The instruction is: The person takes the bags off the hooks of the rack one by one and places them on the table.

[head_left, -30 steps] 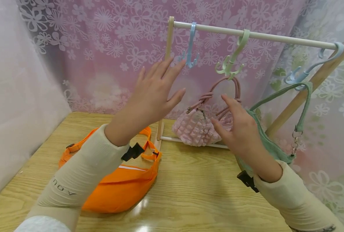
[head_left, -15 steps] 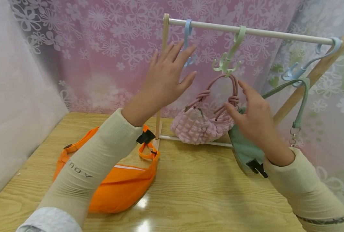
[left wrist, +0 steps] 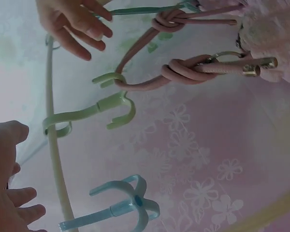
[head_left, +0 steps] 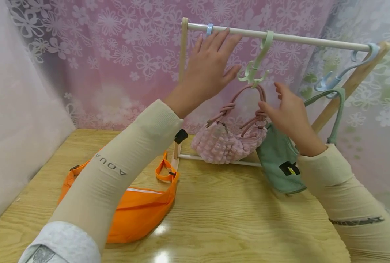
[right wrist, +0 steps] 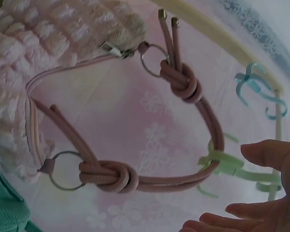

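Observation:
The left hand (head_left: 211,67) is raised with fingers spread, in front of the rail near the left blue hook (head_left: 209,30); it holds nothing. To the right of the green hook (head_left: 258,58), the right hand (head_left: 291,113) stands with thumb and fingers apart and empty, in front of the green bag (head_left: 277,164). A pink puffy bag (head_left: 222,146) hangs by its knotted handle (head_left: 237,96) from the green hook. In the left wrist view, the left blue hook (left wrist: 130,203) carries nothing. The right wrist view shows the pink handle (right wrist: 210,121) looped on the green hook (right wrist: 224,163).
An orange bag (head_left: 142,212) lies on the wooden table (head_left: 214,219) at the left. The white rail (head_left: 306,39) runs between wooden posts. At its right end, a blue hook (head_left: 328,82) carries the green bag's strap (head_left: 339,113). Patterned curtains hang behind.
The left hand has moved up and right, now covering most of the left blue hook. The right hand has moved up and right, away from the pink bag. The view has shifted slightly.

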### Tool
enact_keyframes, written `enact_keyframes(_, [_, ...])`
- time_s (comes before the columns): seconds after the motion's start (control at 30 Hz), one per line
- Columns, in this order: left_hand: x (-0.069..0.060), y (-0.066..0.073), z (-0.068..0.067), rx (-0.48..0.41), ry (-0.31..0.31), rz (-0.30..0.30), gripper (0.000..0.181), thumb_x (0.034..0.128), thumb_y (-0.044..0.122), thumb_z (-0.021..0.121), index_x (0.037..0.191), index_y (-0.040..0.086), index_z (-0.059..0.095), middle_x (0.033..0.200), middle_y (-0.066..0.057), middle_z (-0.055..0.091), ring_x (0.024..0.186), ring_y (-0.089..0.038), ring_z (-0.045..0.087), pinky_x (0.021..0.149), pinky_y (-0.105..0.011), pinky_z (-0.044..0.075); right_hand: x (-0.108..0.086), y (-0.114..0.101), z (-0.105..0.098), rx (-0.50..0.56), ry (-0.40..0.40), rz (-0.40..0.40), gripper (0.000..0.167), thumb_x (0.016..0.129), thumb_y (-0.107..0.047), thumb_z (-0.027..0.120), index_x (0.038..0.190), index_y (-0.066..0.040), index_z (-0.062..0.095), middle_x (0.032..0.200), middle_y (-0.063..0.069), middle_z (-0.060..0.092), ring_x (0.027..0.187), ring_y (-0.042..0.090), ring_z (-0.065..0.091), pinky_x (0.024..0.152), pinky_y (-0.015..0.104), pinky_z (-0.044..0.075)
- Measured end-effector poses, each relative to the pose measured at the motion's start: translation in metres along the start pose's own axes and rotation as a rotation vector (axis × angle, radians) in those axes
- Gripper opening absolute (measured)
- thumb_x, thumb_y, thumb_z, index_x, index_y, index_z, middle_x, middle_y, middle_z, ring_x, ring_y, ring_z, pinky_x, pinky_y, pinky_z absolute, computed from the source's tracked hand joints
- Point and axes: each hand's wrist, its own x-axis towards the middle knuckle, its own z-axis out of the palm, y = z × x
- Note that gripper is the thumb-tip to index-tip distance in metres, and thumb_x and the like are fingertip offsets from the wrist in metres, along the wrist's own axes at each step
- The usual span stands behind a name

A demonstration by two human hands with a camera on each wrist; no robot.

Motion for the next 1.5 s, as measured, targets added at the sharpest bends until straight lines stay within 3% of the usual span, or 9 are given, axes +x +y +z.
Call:
enact_keyframes(0.33, [0.036,0.001,0.016,0.079,0.022,0.099,0.064,0.101,0.049,0.042,0.156,0.02,0.023,0.159,-0.006,0.024,0.147,-0.024,0.018,0.119,-0.043,0.004,0.033,0.006,0.004,0.013,-0.146,0.117,0.09,0.093,-0.046,0.058,0.156,-0.006,0.008,0.155,0.024,0.026,0.137,0.045,0.031,0.104,0.062,0.032])
enact_keyframes(0.5, [0.046,0.001,0.026,0.14,0.015,0.18,0.066,0.1007,0.051,0.042,0.155,0.018,0.024,0.158,-0.006,0.028,0.146,-0.025,0.021,0.119,-0.042,0.006,0.045,0.014,0.015,0.028,-0.183,0.154,0.095,0.091,-0.045,0.061,0.155,-0.002,0.007,0.154,0.028,0.025,0.136,0.048,0.031,0.105,0.061,0.032])
enact_keyframes(0.7, [0.056,0.001,0.028,0.136,0.039,0.287,0.067,0.1006,0.051,0.044,0.154,0.014,0.027,0.156,-0.008,0.031,0.145,-0.026,0.025,0.119,-0.04,0.009,0.053,0.025,0.029,0.089,-0.215,0.156,0.097,0.09,-0.045,0.065,0.155,-0.001,0.009,0.152,0.03,0.028,0.137,0.047,0.029,0.106,0.06,0.031])
enact_keyframes(0.83, [0.064,0.0,0.026,0.118,-0.009,0.32,0.069,0.1008,0.051,0.043,0.156,0.014,0.022,0.158,-0.009,0.027,0.147,-0.026,0.02,0.119,-0.038,0.009,0.054,0.031,0.034,0.163,-0.226,0.182,0.097,0.089,-0.046,0.065,0.156,-0.003,0.008,0.153,0.029,0.027,0.139,0.044,0.028,0.108,0.059,0.03])
enact_keyframes(1.03, [0.074,-0.003,0.025,0.123,-0.071,0.328,0.074,0.0997,0.054,0.041,0.157,0.014,0.015,0.16,-0.007,0.021,0.148,-0.024,0.015,0.119,-0.036,0.007,0.055,0.039,0.039,0.219,-0.188,0.156,0.083,0.091,-0.038,0.067,0.151,0.002,0.025,0.146,0.03,0.038,0.134,0.043,0.037,0.105,0.057,0.035])
enact_keyframes(1.13, [0.079,0.0,0.024,0.129,-0.084,0.329,0.073,0.1001,0.053,0.038,0.157,0.014,0.015,0.16,-0.005,0.023,0.148,-0.022,0.017,0.12,-0.037,0.008,0.055,0.043,0.045,0.209,-0.144,0.118,0.052,0.091,-0.033,0.068,0.125,0.004,0.051,0.117,0.027,0.061,0.112,0.041,0.056,0.086,0.046,0.05])
enact_keyframes(1.23, [0.081,0.005,0.023,0.131,-0.11,0.334,0.068,0.1019,0.048,0.037,0.157,0.013,0.016,0.159,-0.004,0.026,0.147,-0.021,0.02,0.12,-0.037,0.01,0.053,0.044,0.048,0.191,-0.103,0.102,0.039,0.092,-0.032,0.067,0.101,0.004,0.054,0.098,0.023,0.063,0.091,0.039,0.062,0.068,0.034,0.05])
enact_keyframes(1.4, [0.083,0.014,0.021,0.084,-0.123,0.31,0.058,0.1042,0.038,0.039,0.154,0.012,0.025,0.156,-0.001,0.034,0.144,-0.017,0.027,0.119,-0.031,0.015,0.05,0.043,0.049,0.172,-0.084,0.115,0.051,0.096,-0.034,0.061,0.128,0.005,0.054,0.116,0.027,0.062,0.094,0.038,0.064,0.068,0.027,0.051])
enact_keyframes(1.5, [0.084,0.018,0.02,0.057,-0.108,0.263,0.055,0.1037,0.038,0.04,0.152,0.014,0.031,0.151,0.002,0.042,0.141,-0.014,0.033,0.117,-0.028,0.018,0.048,0.042,0.048,0.195,-0.082,0.138,0.051,0.097,-0.035,0.058,0.132,0.002,0.052,0.116,0.027,0.063,0.093,0.037,0.065,0.063,0.024,0.05])
